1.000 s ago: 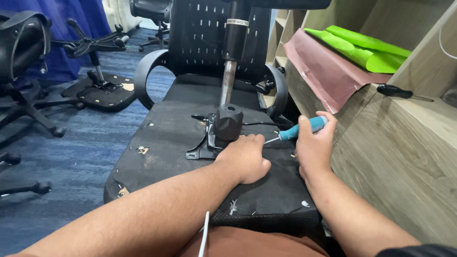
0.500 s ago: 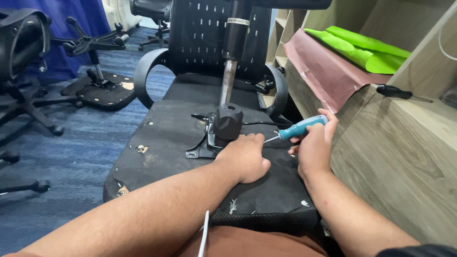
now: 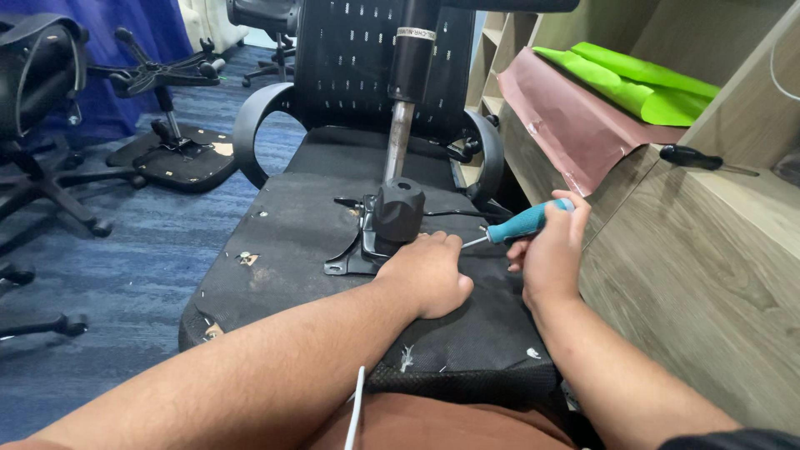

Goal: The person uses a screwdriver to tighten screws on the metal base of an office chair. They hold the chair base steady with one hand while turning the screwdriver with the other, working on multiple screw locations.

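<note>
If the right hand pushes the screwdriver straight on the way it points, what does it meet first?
Probably the left hand, whose fingers lie beside the tip; behind them is the black chair mechanism. The right hand holds the screwdriver; depth is unclear.

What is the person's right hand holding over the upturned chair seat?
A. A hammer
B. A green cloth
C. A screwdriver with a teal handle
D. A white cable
C: the right hand grips a teal-handled screwdriver, its thin metal shaft pointing toward the left hand on the seat.

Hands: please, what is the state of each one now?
Left hand: open, resting on the chair seat underside.
Right hand: closed around the blue-handled screwdriver.
</note>
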